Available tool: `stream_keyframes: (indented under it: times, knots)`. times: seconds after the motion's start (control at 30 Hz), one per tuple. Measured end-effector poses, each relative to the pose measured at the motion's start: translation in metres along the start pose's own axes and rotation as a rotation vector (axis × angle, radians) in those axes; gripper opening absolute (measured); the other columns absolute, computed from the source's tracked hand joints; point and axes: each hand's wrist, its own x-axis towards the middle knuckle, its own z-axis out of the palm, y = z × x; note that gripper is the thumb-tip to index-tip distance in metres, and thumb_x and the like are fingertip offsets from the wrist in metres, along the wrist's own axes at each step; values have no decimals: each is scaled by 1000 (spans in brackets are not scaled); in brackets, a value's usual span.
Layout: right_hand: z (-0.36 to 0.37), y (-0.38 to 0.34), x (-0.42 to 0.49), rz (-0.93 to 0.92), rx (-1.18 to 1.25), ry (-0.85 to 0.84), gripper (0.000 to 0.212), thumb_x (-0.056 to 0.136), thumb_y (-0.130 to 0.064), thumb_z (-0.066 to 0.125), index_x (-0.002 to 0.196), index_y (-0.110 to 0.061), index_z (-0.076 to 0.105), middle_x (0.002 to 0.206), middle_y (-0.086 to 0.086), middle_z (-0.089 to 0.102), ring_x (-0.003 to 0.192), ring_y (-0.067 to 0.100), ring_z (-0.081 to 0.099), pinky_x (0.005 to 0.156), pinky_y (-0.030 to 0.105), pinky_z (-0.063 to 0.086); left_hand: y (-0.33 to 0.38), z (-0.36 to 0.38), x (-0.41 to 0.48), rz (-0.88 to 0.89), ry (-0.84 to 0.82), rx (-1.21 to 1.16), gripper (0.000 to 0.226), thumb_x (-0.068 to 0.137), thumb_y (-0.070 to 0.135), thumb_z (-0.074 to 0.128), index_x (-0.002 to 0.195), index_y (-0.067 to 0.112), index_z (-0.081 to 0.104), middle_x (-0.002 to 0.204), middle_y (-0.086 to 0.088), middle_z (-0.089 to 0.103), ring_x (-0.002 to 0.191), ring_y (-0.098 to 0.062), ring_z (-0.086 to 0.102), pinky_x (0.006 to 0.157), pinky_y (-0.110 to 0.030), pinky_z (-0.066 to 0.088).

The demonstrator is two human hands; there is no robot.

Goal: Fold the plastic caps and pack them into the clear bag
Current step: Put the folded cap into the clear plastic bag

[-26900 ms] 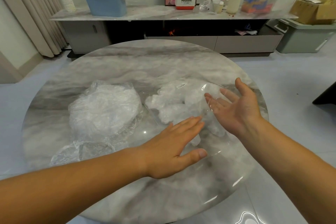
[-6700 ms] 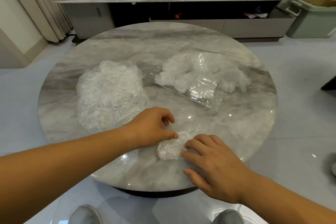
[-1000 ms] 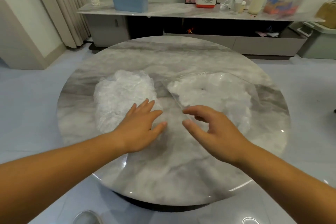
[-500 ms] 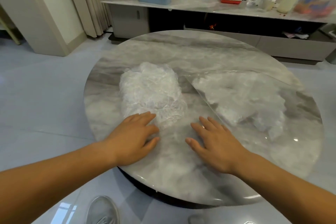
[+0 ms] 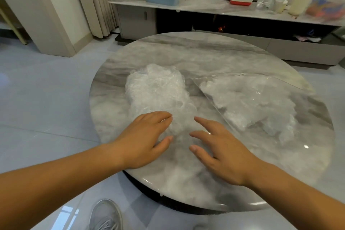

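Your left hand [image 5: 145,137] rests, fingers loose, on the near edge of the cap pile [image 5: 158,91]. Your right hand [image 5: 222,152] is spread wide beside it. The clear bag [image 5: 252,102] lies right on the table [image 5: 186,54].

Glossy grey tile floor [image 5: 46,99], beige curtain [image 5: 99,2], long marble-topped sideboard [image 5: 205,8].

Round grey marble table [image 5: 214,56]. Carries a crumpled pile of plastic caps [image 5: 158,91] left of centre and, just beside it, a stuffed clear bag [image 5: 261,102].
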Motion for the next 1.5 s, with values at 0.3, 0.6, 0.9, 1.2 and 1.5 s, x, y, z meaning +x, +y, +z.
stream_keyframes:
  times: [0.3,0.6,0.9,1.2,1.5]
  knots:
    - [13,18,-38,-149,-16,-46,76,97,-74,8,137,-36,61,157,-16,39,150,-2,14,120,23,7,33,11,-25,264,-190,-96,64,99,57,31,154,23,38,160,8,33,143,-2,26,112,-9,8]
    - [17,24,-73,-151,143,43,60,105,-58,25,123,-24,71,121,-14,69,115,-1,58,103,20,38,39,23,-32,290,-200,-195,50,98,54,43,141,32,55,156,12,39,141,-3,36,115,-26,31]
    - [10,28,-76,109,419,18,54,98,-60,32,115,-27,73,111,-26,68,111,-7,57,95,10,40,45,25,-11,-79,-99,-527,19,96,40,61,110,35,72,107,23,68,104,8,59,92,-13,44]
    - [17,36,-46,130,116,-97,47,104,-51,30,102,-25,69,108,-15,45,104,-2,45,93,24,44,40,30,22,-366,-2,-423,16,82,35,79,72,25,72,77,8,68,75,-5,64,69,-22,52]
    - [6,23,-14,193,316,160,26,100,-42,53,116,-31,69,149,-7,42,141,7,35,110,29,38,30,31,34,-358,14,-249,31,69,49,85,88,35,65,107,12,42,107,-10,37,97,-27,35]
